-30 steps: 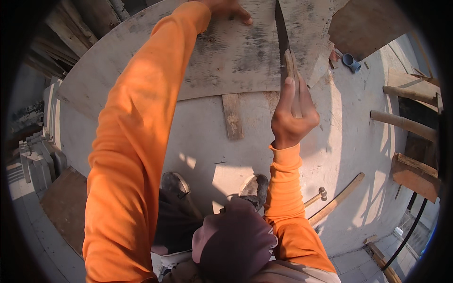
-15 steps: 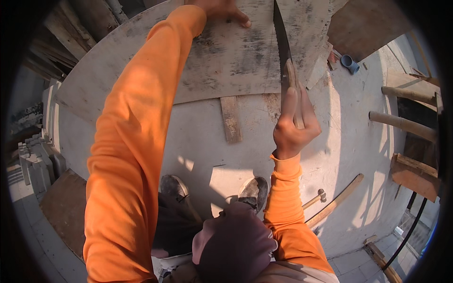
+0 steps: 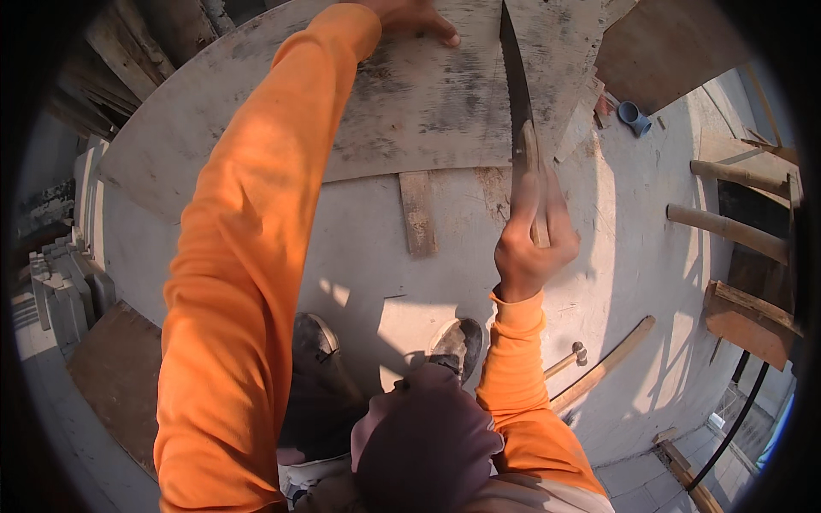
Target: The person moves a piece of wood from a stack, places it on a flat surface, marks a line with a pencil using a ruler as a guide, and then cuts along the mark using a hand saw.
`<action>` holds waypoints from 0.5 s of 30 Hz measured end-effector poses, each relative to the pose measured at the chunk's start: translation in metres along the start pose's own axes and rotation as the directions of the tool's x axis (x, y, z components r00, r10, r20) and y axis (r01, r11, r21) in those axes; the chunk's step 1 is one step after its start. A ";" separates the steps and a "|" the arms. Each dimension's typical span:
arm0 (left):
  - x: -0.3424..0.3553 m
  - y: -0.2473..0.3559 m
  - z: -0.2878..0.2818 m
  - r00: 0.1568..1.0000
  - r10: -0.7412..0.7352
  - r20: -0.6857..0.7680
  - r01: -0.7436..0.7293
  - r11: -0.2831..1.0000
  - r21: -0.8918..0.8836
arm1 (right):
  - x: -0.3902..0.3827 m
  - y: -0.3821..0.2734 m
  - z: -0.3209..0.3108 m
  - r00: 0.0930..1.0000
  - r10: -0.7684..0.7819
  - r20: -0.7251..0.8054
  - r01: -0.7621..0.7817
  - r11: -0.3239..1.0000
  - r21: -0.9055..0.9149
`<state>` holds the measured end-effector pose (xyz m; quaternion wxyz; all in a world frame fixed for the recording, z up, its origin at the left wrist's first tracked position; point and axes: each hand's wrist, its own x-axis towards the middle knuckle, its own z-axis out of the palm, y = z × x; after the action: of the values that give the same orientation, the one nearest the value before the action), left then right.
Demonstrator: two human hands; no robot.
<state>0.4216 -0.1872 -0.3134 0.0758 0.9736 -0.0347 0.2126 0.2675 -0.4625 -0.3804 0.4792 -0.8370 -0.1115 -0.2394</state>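
A hand saw point(image 3: 516, 73) with a dark toothed blade and wooden handle is in my right hand point(image 3: 532, 244), fingers wrapped round the handle. Its blade runs away from me into a large plywood board point(image 3: 342, 141), near the board's right side. The blade's far end leaves the top of the picture. My left hand point(image 3: 421, 19) lies on the board left of the saw, thumb stretched out; its other fingers are partly cut off by the upper edge. Under the board's near edge, a short wooden strip point(image 3: 417, 214) sticks out toward me.
On the floor at right lie a hammer point(image 3: 567, 359) and a long wooden stick point(image 3: 607, 363). A blue-grey pipe fitting point(image 3: 634, 118) sits beyond the board's right edge. Wood poles point(image 3: 727, 229) jut in from the right. Timber planks point(image 3: 132, 51) lean at the far left. My shoes point(image 3: 456, 344) stand below.
My right hand and the saw have moved slightly toward me. The left hand stays on the board, with only a small shift in the picture.
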 end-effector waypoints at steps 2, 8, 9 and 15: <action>0.007 0.018 -0.005 0.996 -0.022 0.085 0.024 1.000 -0.019 | 0.053 -0.003 0.026 0.996 -0.047 -0.073 0.058 0.985 0.163; 0.003 -0.007 -0.018 0.990 -0.071 0.120 0.067 0.997 0.034 | -0.082 0.001 -0.046 0.994 0.105 0.028 -0.107 0.990 0.090; 0.003 0.000 -0.010 0.989 -0.073 0.132 0.072 0.997 0.013 | -0.112 -0.005 -0.078 0.971 0.212 0.107 -0.212 0.977 -0.010; 0.007 0.013 -0.007 0.989 -0.092 0.116 0.081 0.992 0.101 | -0.031 0.012 -0.010 0.999 0.008 -0.039 -0.007 1.000 0.023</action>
<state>0.4237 -0.1995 -0.3030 0.0360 0.9878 0.0134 0.1512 0.2429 -0.4757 -0.4009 0.4918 -0.8271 -0.1018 -0.2525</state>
